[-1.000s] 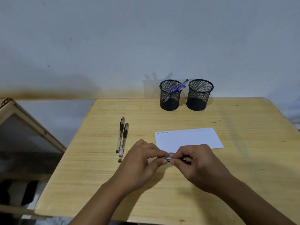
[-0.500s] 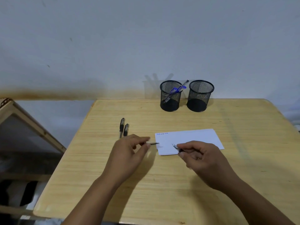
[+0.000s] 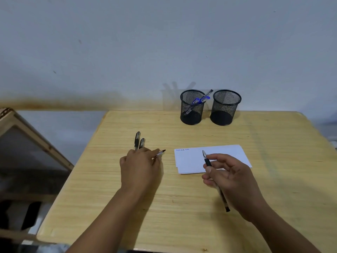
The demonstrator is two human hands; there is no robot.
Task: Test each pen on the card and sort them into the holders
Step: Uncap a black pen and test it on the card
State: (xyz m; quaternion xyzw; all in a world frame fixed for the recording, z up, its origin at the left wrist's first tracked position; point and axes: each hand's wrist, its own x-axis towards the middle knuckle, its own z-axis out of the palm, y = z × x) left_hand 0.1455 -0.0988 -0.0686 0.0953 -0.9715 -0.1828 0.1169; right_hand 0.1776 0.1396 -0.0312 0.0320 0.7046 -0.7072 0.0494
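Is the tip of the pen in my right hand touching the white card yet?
Cannot tell. In the head view the pen tip overlaps the card, but one angle shows neither contact nor gap.

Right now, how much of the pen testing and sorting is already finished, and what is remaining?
Done: the left holder holds pens, and the card has blue marks at its top left corner. In hand: the right hand holds an uncapped pen over the card; the left hand holds its cap. Left: two pens lie on the table, and the right holder looks empty.
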